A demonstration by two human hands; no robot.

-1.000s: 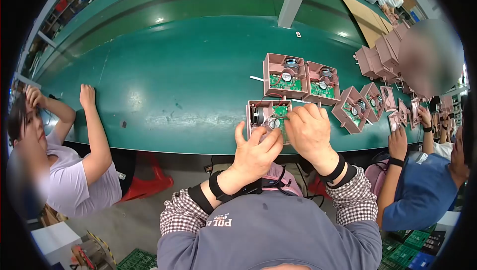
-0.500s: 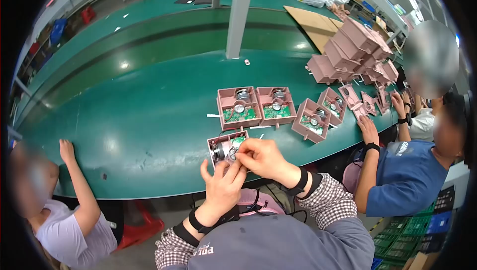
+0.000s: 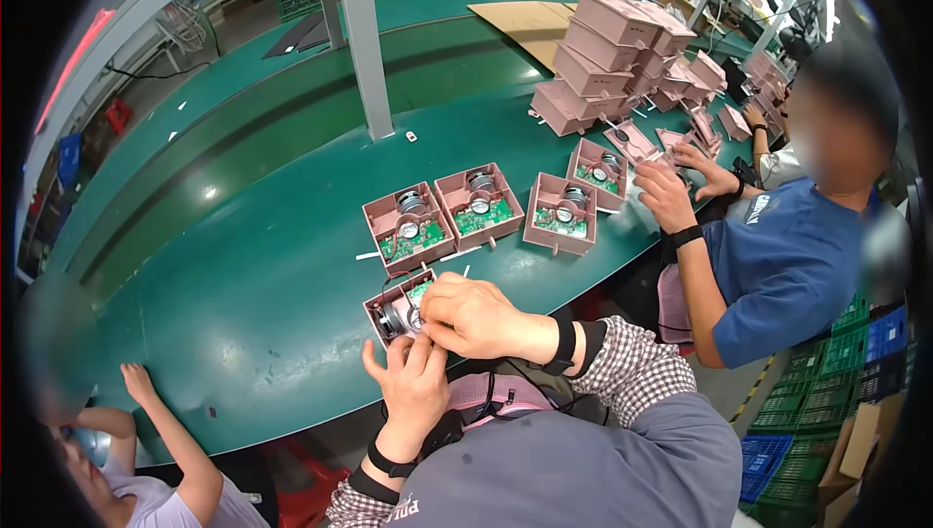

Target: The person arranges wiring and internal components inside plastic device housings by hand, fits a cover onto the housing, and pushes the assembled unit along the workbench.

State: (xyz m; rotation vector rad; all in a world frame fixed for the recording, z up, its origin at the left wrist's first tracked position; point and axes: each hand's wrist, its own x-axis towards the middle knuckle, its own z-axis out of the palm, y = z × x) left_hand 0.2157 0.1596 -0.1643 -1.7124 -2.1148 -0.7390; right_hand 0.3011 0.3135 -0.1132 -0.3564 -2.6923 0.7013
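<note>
View swung rightward since earlier. Right hand (image 3: 476,317) and left hand (image 3: 413,387) still meet at the pink box (image 3: 397,299); can't tell if either's clamped on anything.

Before us on the table (image 3: 262,334) stood an open box (image 3: 372,316), with a speaker (image 3: 391,321) in its left part and a circuit board (image 3: 418,293) toward its far right. We had our left hand (image 3: 413,387) at its near side, our right hand (image 3: 478,320) over its right. Just behind it stood a pair of boxes (image 3: 425,257) side by side; rightward, another pair (image 3: 559,239). Farther back rose a stack of boxes (image 3: 595,67). One co-worker (image 3: 777,256) was right of us.
</note>
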